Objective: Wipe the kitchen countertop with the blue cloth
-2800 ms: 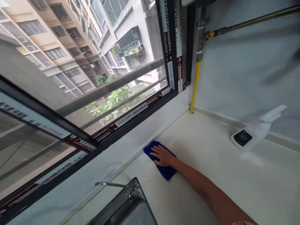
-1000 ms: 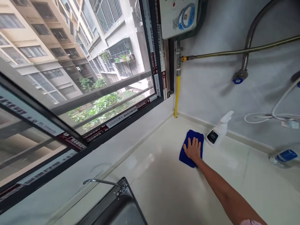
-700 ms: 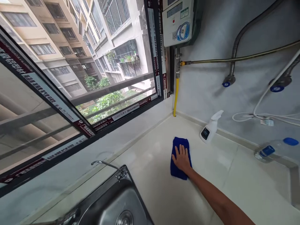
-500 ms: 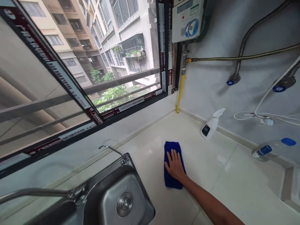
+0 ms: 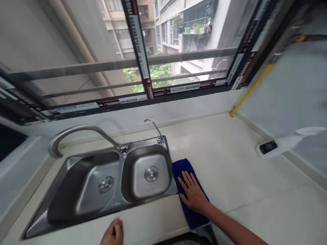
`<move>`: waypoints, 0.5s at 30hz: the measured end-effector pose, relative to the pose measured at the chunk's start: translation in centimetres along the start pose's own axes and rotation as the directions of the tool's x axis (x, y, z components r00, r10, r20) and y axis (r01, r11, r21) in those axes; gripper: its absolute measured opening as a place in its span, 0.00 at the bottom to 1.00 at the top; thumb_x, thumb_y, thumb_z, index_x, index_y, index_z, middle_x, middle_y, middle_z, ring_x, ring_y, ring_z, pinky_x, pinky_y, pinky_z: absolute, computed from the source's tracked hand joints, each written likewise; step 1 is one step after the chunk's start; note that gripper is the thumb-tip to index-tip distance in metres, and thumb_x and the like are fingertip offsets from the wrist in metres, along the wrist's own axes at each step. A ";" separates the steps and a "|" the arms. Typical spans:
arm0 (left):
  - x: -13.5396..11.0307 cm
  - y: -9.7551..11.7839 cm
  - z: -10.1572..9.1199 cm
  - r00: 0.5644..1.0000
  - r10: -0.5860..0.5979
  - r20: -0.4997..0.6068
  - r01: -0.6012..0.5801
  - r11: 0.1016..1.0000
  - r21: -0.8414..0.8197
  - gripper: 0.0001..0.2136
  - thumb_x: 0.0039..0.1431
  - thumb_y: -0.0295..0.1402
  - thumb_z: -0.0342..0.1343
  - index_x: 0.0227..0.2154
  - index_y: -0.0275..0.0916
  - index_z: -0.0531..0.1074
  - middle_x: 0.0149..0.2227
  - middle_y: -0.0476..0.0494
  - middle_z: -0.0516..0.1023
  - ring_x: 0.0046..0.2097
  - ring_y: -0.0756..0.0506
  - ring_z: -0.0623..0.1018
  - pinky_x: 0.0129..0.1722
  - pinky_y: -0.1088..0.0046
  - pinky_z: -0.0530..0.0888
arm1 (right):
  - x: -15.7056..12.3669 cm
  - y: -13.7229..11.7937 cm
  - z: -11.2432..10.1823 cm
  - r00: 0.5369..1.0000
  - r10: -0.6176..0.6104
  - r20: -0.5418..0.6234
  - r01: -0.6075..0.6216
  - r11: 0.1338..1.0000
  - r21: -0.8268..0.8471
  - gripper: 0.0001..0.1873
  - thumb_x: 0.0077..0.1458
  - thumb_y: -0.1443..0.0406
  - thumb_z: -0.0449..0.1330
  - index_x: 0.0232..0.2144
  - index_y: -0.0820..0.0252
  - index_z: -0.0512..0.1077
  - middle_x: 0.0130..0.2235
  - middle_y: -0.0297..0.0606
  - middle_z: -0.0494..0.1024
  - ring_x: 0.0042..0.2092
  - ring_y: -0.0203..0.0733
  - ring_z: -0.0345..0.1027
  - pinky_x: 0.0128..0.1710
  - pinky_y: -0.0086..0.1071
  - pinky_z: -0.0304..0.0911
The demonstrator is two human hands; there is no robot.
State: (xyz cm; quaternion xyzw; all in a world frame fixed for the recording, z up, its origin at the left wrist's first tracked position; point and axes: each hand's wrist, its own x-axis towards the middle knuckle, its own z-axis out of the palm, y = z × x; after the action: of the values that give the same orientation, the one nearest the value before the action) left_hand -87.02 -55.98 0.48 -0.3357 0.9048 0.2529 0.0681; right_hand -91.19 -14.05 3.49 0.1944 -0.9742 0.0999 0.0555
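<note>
Right hand (image 5: pixel 193 194): flat on the cloth, fingers spread, pressing rather than gripping (palm down, as far as I can see from here).
Blue microfiber cloth (image 5: pixel 193 217): on the countertop, just beside the sink's right side.
Left hand (image 5: pixel 113 233): at the counter's near edge, cut off by the view, fingers curled; I cannot tell if it grips anything.
Stainless double sink (image 5: pixel 150 144): set into the pale stone countertop (image 5: pixel 237 170), left of the cloth.
Curved faucet (image 5: pixel 81 131): behind the sink's left basin.
White spray bottle (image 5: pixel 268 147): far right by the wall, blurred.
Window (image 5: pixel 186 78): beyond the sink, along the counter's back.
</note>
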 end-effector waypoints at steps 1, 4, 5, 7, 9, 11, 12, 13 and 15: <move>-0.5 0.3 -0.1 1.000 0.020 -0.009 -0.020 1.000 -0.013 0.22 0.58 0.51 0.41 0.38 0.48 0.79 0.37 0.41 0.83 0.37 0.34 0.79 0.33 0.62 0.69 | -0.3 -0.1 -0.3 0.999 -0.048 0.026 0.048 0.999 0.010 0.42 0.63 0.60 0.56 0.73 0.57 0.41 0.74 0.49 0.33 0.74 0.62 0.32 0.70 0.62 0.44; -1.8 0.6 -0.1 0.998 0.054 -0.041 -0.057 0.996 -0.074 0.21 0.61 0.49 0.41 0.36 0.48 0.78 0.37 0.43 0.83 0.39 0.37 0.79 0.35 0.66 0.67 | -0.8 -0.6 -0.7 0.979 -0.179 0.094 0.176 0.983 0.047 0.43 0.63 0.61 0.56 0.73 0.54 0.40 0.74 0.47 0.34 0.74 0.62 0.33 0.70 0.63 0.44; -2.2 0.6 0.0 0.997 0.056 -0.053 -0.061 0.994 -0.095 0.21 0.61 0.48 0.41 0.35 0.47 0.78 0.36 0.43 0.83 0.39 0.37 0.79 0.35 0.66 0.66 | -0.9 -1.0 -0.7 0.968 -0.224 0.116 0.218 0.974 0.063 0.43 0.63 0.61 0.56 0.73 0.53 0.39 0.74 0.46 0.35 0.74 0.61 0.34 0.70 0.64 0.44; -2.8 0.2 0.3 0.994 0.071 -0.080 -0.082 0.986 -0.143 0.21 0.62 0.46 0.41 0.32 0.45 0.77 0.34 0.42 0.82 0.38 0.38 0.78 0.35 0.66 0.66 | -0.8 -2.2 -0.4 0.935 -0.318 0.158 0.307 0.947 0.094 0.44 0.63 0.60 0.55 0.73 0.52 0.37 0.74 0.44 0.39 0.73 0.60 0.37 0.69 0.64 0.47; -3.4 -0.2 0.7 0.988 0.113 -0.109 -0.134 0.969 -0.208 0.20 0.63 0.45 0.41 0.30 0.44 0.76 0.32 0.43 0.81 0.37 0.40 0.78 0.36 0.66 0.66 | -0.6 -3.8 0.3 0.900 -0.399 0.177 0.385 0.916 0.113 0.45 0.62 0.59 0.55 0.73 0.52 0.36 0.73 0.44 0.42 0.73 0.60 0.41 0.68 0.62 0.51; -3.7 -0.5 1.1 0.975 0.165 -0.147 -0.201 0.939 -0.280 0.20 0.64 0.44 0.41 0.27 0.44 0.74 0.30 0.44 0.80 0.36 0.42 0.78 0.37 0.66 0.67 | -0.1 -5.6 1.2 0.873 -0.461 0.161 0.450 0.887 0.103 0.46 0.61 0.59 0.56 0.73 0.52 0.37 0.73 0.45 0.44 0.72 0.59 0.45 0.66 0.60 0.56; -3.9 -0.7 1.3 0.967 0.188 -0.170 -0.234 0.920 -0.315 0.20 0.65 0.45 0.41 0.26 0.44 0.73 0.29 0.45 0.79 0.34 0.42 0.77 0.38 0.66 0.68 | 0.2 -6.6 1.8 0.862 -0.487 0.144 0.478 0.873 0.093 0.46 0.60 0.58 0.56 0.73 0.52 0.38 0.73 0.45 0.46 0.72 0.59 0.46 0.66 0.58 0.58; -4.0 -0.8 1.5 0.959 0.206 -0.196 -0.265 0.899 -0.348 0.21 0.65 0.45 0.41 0.25 0.43 0.73 0.28 0.45 0.78 0.33 0.43 0.77 0.37 0.66 0.68 | 0.6 -7.5 2.3 0.851 -0.510 0.124 0.504 0.860 0.081 0.46 0.59 0.58 0.57 0.73 0.52 0.39 0.72 0.45 0.47 0.71 0.59 0.47 0.66 0.57 0.58; -4.2 -1.2 2.1 0.940 0.234 -0.248 -0.320 0.855 -0.407 0.22 0.66 0.46 0.40 0.25 0.43 0.72 0.27 0.44 0.77 0.31 0.44 0.76 0.36 0.67 0.70 | 1.5 -9.4 3.2 0.826 -0.558 0.081 0.555 0.830 0.050 0.46 0.58 0.58 0.57 0.73 0.52 0.42 0.72 0.44 0.49 0.71 0.58 0.49 0.68 0.56 0.54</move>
State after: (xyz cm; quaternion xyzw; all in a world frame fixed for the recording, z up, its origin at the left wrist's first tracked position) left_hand -83.08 -53.32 -0.58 -0.2306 0.8648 0.4255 -0.1335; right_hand -89.08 -23.80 2.18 0.4747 -0.8756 0.0822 0.0351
